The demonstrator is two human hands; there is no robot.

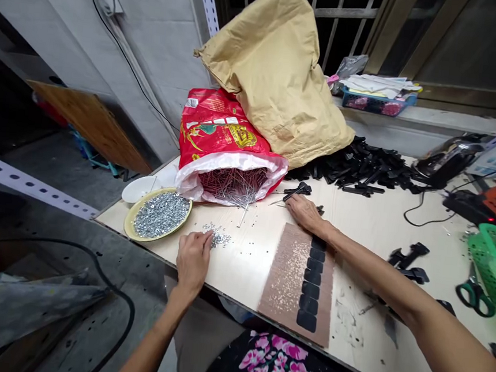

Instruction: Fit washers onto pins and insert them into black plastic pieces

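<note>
- Currently, the left hand [193, 257] is curled, thumb and forefinger tips close together at a small pile of metal pieces [221, 240] on the table [234, 269]; whether it pinches one, I cannot tell.
- The right hand [303, 211] reaches forward with fingers partly bent at a black part [298, 189]; I cannot tell whether they grip it.
- A yellow bowl [129, 221] of metal pieces stands left of the pile.
- Behind, a red bag [227, 126] opens on thin rods [231, 184].
- Black pads [310, 289] line a brown sheet [277, 287] near the right forearm.
</note>
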